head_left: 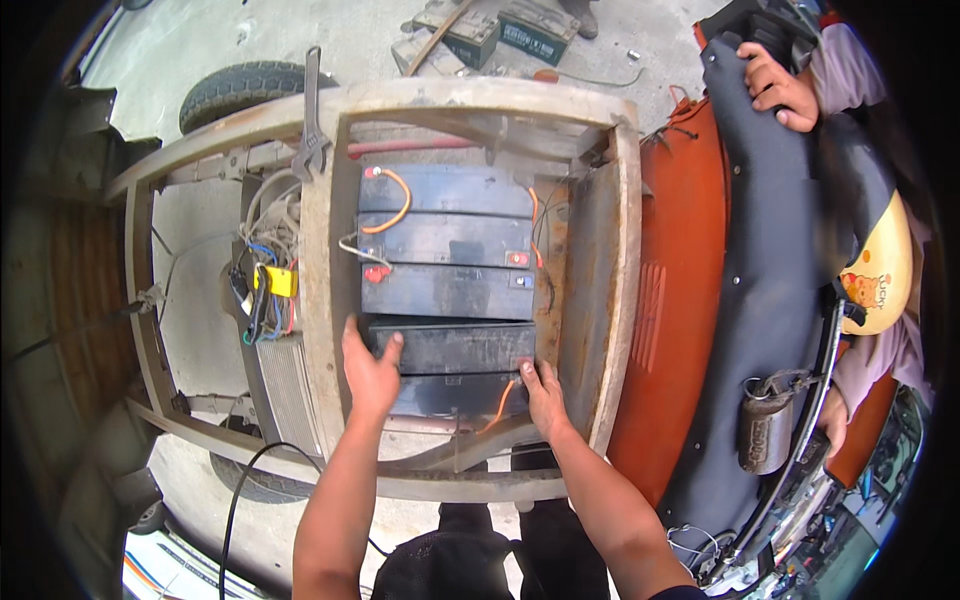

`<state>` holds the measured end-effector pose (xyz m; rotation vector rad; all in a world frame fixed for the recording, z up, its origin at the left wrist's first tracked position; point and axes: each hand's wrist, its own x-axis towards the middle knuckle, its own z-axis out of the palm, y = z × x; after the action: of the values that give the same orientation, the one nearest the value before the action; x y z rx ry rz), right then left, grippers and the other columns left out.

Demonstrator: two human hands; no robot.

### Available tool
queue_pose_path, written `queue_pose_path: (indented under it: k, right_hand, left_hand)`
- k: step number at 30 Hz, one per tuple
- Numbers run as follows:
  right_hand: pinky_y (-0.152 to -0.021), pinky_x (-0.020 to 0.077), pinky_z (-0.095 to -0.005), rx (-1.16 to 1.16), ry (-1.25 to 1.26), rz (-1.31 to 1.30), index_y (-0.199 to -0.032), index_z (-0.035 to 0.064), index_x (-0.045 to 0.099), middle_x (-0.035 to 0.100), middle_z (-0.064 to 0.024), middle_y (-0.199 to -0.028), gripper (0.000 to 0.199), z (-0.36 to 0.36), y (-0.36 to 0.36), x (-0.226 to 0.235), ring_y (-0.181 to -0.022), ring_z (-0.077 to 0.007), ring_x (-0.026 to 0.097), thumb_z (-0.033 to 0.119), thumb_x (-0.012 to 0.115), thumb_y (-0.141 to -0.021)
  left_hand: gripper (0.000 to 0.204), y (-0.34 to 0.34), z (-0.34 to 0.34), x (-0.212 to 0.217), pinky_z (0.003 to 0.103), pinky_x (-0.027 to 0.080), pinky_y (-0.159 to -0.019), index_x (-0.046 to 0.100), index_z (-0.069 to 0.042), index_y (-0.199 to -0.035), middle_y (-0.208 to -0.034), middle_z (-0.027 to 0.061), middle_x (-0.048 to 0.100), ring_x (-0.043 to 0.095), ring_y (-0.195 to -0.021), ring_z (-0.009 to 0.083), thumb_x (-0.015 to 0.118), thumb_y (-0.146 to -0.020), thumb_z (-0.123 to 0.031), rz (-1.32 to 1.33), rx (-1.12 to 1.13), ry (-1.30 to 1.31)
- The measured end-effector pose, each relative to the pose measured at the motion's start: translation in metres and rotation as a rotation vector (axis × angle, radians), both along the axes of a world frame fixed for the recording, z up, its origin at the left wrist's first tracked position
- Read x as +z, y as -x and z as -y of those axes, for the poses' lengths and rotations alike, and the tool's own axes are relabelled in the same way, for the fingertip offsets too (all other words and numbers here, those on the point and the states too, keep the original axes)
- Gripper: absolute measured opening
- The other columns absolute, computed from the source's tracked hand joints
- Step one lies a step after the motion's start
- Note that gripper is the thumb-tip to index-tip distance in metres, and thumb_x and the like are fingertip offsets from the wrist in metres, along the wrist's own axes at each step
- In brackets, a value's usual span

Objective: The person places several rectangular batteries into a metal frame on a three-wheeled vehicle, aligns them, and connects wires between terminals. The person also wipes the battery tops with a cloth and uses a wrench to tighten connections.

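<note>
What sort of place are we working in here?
Probably a vehicle repair yard or workshop: a metal frame holds dark batteries with loose wiring nearby, an adjustable wrench rests on it, and a tyre shows past its edge.

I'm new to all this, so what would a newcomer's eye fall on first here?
Probably the five dark, box-shaped batteries lined up mid-picture inside a worn, grey-brown metal frame, with the person's bare left hand and bare right hand at opposite ends of the fourth from the top. Next comes the broad orange-red panel just right of the frame. A long grey adjustable wrench stands out too, lying across the frame's far rail.
</note>
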<state>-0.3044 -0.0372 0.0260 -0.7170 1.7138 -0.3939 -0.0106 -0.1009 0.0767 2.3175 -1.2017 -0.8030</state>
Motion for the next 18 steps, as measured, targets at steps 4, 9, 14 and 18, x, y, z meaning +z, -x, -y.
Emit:
queue_pose_path:
  k: [4,9,14,18]
  right_hand:
    - [-0.124,0.0323,-0.0396,-0.208,-0.048,0.216,-0.164,0.0003,0.037,0.052,-0.0226,-0.159,0.096,-0.013,-0.017,-0.010,-0.151,-0.0315,0.046,0.070,0.058,-0.102]
    - [-0.125,0.0317,-0.0392,-0.099,0.082,0.066,-0.170,0.0059,0.028,0.051,-0.0187,-0.159,0.096,-0.001,-0.020,0.000,-0.148,-0.0303,0.047,0.065,0.061,-0.102]
    - [-0.122,0.0337,-0.0399,0.006,0.063,0.060,-0.168,0.0061,0.032,0.055,-0.0198,-0.152,0.103,0.017,-0.022,0.012,-0.145,-0.0303,0.047,0.069,0.069,-0.095]
    - [-0.122,0.0341,-0.0410,-0.077,0.035,0.109,-0.165,0.0053,0.036,0.057,-0.0192,-0.147,0.101,0.019,-0.028,0.016,-0.143,-0.0307,0.048,0.066,0.073,-0.094]
  left_hand:
    - [0.089,-0.010,-0.003,-0.022,0.043,0.038,-0.122,0.035,0.004,-0.161,-0.156,0.0320,0.051,0.051,-0.146,0.0416,0.081,-0.096,-0.035,-0.267,0.082,-0.068]
    - [0.093,-0.006,-0.048,-0.013,0.043,0.045,-0.115,0.036,-0.005,-0.165,-0.147,0.0267,0.060,0.059,-0.136,0.0371,0.072,-0.099,-0.059,-0.395,0.236,-0.319]
    - [0.083,-0.005,-0.066,-0.016,0.033,0.047,-0.105,0.041,-0.010,-0.165,-0.129,0.0136,0.065,0.060,-0.117,0.0212,0.073,-0.101,-0.052,-0.699,0.492,-0.336]
    - [0.075,-0.006,-0.063,-0.023,0.031,0.047,-0.103,0.045,-0.010,-0.163,-0.121,0.0068,0.066,0.059,-0.110,0.0164,0.077,-0.102,-0.040,-0.756,0.531,-0.296]
